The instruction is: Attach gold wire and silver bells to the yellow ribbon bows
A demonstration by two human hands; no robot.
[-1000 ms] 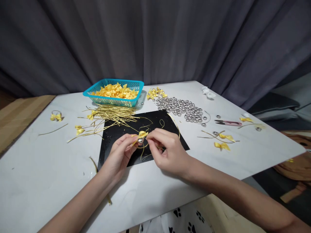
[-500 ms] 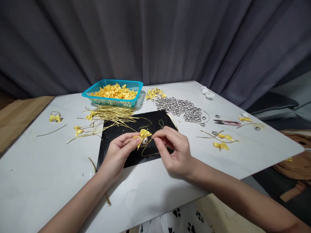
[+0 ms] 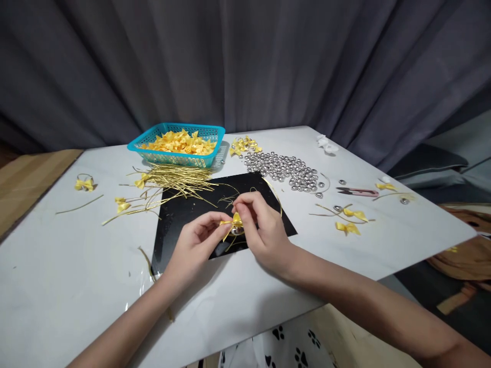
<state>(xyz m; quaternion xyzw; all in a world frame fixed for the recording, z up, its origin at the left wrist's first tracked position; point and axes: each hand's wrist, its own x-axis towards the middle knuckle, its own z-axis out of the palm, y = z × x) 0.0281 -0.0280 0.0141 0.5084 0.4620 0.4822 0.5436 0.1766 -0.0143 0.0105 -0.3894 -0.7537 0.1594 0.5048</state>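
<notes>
Both hands meet over a black mat (image 3: 184,220) on the white table. My left hand (image 3: 194,243) pinches a small yellow ribbon bow (image 3: 233,222) with a silver bell (image 3: 237,231) hanging under it. My right hand (image 3: 261,230) has its fingertips on the same bow and on a thin gold wire (image 3: 230,243) that trails down from it. The fingers hide how the wire is wound.
A teal basket (image 3: 209,135) of yellow bows stands at the back, with a bundle of gold wires (image 3: 176,179) before it. Several silver bells (image 3: 287,171) lie to the right, then pink snips (image 3: 358,192) and finished bows (image 3: 347,227). More bows (image 3: 84,184) lie left.
My right hand has come back in from the right onto the bow. The bow and bell have shifted slightly right and toward me, and the wire loop has been drawn in.
</notes>
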